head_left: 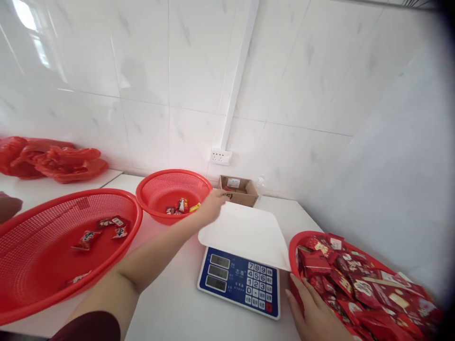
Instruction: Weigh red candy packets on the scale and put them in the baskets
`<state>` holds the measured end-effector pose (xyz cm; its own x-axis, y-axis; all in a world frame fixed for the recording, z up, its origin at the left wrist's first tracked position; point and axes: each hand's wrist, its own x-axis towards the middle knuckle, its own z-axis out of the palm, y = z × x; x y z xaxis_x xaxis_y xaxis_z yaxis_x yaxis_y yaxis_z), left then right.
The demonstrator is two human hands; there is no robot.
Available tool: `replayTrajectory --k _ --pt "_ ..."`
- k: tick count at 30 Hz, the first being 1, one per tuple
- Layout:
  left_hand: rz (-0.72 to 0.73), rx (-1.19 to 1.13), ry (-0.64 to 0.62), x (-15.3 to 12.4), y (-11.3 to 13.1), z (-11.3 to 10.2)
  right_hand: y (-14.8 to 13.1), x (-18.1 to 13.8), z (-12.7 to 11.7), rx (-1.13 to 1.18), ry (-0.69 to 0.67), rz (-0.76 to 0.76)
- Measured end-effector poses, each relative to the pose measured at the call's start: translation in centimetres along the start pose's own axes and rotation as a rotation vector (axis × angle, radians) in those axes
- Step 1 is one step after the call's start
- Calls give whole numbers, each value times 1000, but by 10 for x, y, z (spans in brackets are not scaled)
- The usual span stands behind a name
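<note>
My left hand [212, 207] is stretched out at the far left corner of the white weighing plate [245, 232], close to a small cardboard box [239, 189]. Its fingers are partly hidden, so whether they grip the plate's edge is unclear. Under the plate, the blue keypad panel of a digital scale [239, 284] faces me. At the lower right, my right hand [311, 308] is closed on the rim of a red plastic basket [294, 248]. Many red-wrapped snack packets [362, 284] fill that basket.
A large red basket [133, 208] at left holds several wrapped pieces. Behind it, a smaller red basket [145, 189] holds a few more. Red plastic bags [71, 161] lie at the back left. Another person's hand [9, 207] shows at the left edge. A socket [221, 157] is on the wall.
</note>
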<state>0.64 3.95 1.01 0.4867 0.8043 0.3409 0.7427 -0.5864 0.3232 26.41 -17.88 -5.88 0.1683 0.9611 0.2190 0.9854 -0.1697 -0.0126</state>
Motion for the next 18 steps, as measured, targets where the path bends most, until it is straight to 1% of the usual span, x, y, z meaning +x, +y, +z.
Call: replayTrajectory --k 2,4,6,7,8,9,10,11,13,14,16,17,18 --pt "-136 49 67 -7 -23 -21 -3 -1 -1 9 13 36" --pt "-225 80 109 -21 -34 -35 -9 -3 -5 37 15 76" --pt "-303 82 152 -43 -34 -42 -13 -3 -11 103 39 112" --pt "-330 33 162 -56 -30 -42 -14 -3 -15 153 68 124" --pt "-335 -85 149 -71 -26 -42 -14 -3 -18 213 112 135" --pt "-319 -271 108 -87 -21 -39 -12 -3 -21 281 164 142" --pt "-294 -510 70 -102 -16 -36 -10 -4 -23 359 217 136" --pt "-282 -780 1 -117 -11 -31 -7 -6 -26 452 263 113" --pt "-275 -1265 -190 -141 -1 -20 -4 -14 -29 694 304 58" --pt "-279 -1436 -321 -149 4 -13 -6 -20 -29 849 292 45" --pt "-288 -1600 -529 -160 13 0 -15 -34 -29 1190 202 86" --pt "-285 -1627 -598 -162 18 6 -23 -41 -29 1347 123 134" --pt "-274 -1631 -639 -164 23 12 -31 -48 -29 1472 32 178"
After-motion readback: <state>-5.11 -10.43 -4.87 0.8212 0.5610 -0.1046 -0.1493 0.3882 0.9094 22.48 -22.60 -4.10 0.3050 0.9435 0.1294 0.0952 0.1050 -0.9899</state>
